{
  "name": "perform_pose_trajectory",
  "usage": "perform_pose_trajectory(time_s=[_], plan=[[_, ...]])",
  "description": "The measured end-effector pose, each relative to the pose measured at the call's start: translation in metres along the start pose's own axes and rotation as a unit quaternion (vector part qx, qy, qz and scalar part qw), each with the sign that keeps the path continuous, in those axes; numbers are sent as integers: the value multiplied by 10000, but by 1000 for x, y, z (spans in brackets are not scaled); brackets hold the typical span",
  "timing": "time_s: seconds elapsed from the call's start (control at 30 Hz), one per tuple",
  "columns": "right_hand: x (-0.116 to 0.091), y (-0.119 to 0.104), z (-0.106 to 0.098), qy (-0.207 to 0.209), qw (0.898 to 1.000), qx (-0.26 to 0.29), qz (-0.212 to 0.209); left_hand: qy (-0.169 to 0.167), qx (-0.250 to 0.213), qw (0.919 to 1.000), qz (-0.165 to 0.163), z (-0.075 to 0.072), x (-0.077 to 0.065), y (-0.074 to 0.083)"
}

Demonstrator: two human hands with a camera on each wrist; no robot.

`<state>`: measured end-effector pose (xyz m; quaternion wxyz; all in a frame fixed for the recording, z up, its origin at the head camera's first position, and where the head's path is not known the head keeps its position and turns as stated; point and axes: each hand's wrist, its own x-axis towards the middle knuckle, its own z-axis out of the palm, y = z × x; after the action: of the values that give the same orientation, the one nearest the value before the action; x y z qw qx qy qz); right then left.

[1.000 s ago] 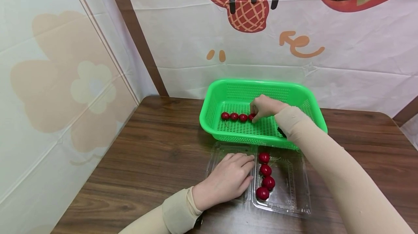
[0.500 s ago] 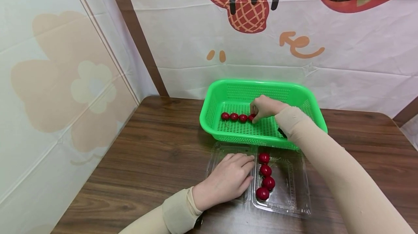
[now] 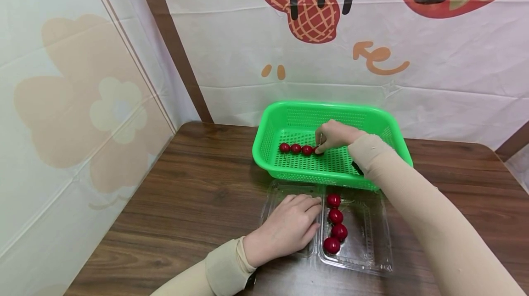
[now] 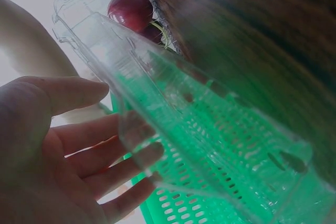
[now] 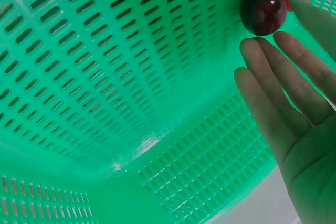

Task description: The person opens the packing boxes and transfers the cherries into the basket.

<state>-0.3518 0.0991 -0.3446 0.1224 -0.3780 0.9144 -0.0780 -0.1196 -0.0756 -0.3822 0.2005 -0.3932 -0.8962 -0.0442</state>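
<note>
A row of red cherries [image 3: 295,148] lies along the floor of a green perforated basket [image 3: 264,167]. My right hand [image 3: 336,134] reaches down at the right end of this row, thumb and fingertips pinching the end cherry [image 5: 263,10], which is mostly covered from above. In front of the basket lies an unfolded clear plastic clamshell box [image 3: 372,245]. Its right half carries another line of cherries [image 3: 336,216], one after the other toward the person. My left hand [image 3: 287,225] rests palm down over the left half, fingers extended; its fingertips overlap the clear wall [image 4: 126,124] in the left wrist view.
A brown wooden table [image 3: 194,186] carries everything. Behind it hangs a white printed cloth [image 3: 231,48], with another pale panel [image 3: 82,103] at the left. The basket's front rim [image 3: 326,179] stands right behind the box, beneath the right forearm.
My right thumb has shifted slightly left across the end cherry. The left hand, the basket and the other cherries stay where they were.
</note>
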Motion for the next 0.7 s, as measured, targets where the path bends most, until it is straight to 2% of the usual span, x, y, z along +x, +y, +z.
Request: perform_pose_trajectory(time_s=[0.37, 0.7], plan=[[-10, -2, -17, 131, 9996, -157, 192, 58, -27, 10000, -16, 2, 0, 0], [-20, -3, -27, 276, 9994, -213, -68, 130, -17, 9999, 25, 2, 1, 1]])
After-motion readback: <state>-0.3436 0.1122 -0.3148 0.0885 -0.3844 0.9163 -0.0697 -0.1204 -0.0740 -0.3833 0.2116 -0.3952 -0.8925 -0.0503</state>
